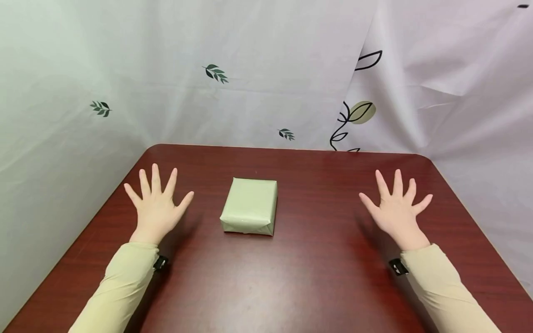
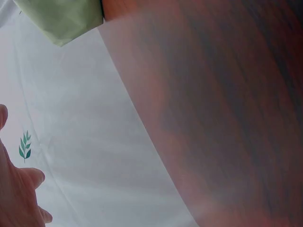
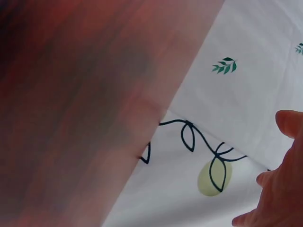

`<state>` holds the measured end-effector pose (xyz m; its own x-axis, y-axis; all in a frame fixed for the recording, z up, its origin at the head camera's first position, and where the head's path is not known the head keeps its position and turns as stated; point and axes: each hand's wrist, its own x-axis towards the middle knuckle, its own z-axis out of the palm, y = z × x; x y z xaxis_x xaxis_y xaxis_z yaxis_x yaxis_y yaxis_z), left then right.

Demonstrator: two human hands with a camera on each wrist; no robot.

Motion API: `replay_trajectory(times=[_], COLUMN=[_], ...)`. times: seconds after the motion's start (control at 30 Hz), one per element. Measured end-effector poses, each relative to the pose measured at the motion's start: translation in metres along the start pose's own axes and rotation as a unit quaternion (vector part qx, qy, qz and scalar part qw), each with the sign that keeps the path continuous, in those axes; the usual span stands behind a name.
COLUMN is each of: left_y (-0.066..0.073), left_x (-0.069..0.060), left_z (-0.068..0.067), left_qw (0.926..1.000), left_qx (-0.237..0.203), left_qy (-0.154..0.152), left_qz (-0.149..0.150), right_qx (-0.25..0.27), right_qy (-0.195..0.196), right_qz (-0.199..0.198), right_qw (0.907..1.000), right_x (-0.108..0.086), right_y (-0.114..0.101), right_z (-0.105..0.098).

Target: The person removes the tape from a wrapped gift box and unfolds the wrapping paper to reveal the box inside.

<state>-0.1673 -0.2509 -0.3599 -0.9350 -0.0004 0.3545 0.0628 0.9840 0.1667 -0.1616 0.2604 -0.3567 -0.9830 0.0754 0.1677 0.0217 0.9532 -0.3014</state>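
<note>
A box wrapped in pale green paper (image 1: 251,203) lies on the dark red table (image 1: 258,286), left of the middle; its corner (image 2: 71,19) shows at the top of the left wrist view. Left of the box is the left hand (image 1: 156,208), fingers spread wide and holding nothing. Farther off on the right side, the right hand (image 1: 395,210) has its fingers spread too, with nothing in it. Neither hand touches the box. Parts of the left hand (image 2: 19,189) and the right hand (image 3: 279,184) appear at the edges of their wrist views.
White cloth with leaf prints (image 1: 250,106) hangs behind the table and along both its sides. The table's far edge (image 1: 291,149) runs just in front of it. A small black device (image 1: 160,263) is at the left wrist, and another black device (image 1: 398,267) at the right.
</note>
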Motion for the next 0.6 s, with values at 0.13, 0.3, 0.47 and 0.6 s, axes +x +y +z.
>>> replay_trajectory(times=[0.13, 0.3, 0.47, 0.6], left_y=[0.003, 0.01, 0.021, 0.033], left_x=[0.001, 0.004, 0.005, 0.005], left_z=[0.001, 0.004, 0.007, 0.01], left_qw=[1.0, 0.9996, 0.9972, 0.9939], left_qx=[-0.002, -0.006, -0.018, -0.03], left_qy=[0.002, 0.005, 0.011, 0.016], left_qz=[0.007, 0.027, 0.072, 0.105], right_qx=[-0.001, -0.002, -0.005, -0.002], right_qy=[-0.002, 0.002, 0.01, 0.014], right_qz=[-0.007, -0.02, -0.045, -0.07], right_qw=[1.0, 0.9998, 0.9989, 0.9974], right_x=[0.003, 0.007, 0.009, 0.01], right_y=[-0.005, -0.015, -0.03, -0.048], right_z=[-0.003, -0.002, 0.006, 0.013])
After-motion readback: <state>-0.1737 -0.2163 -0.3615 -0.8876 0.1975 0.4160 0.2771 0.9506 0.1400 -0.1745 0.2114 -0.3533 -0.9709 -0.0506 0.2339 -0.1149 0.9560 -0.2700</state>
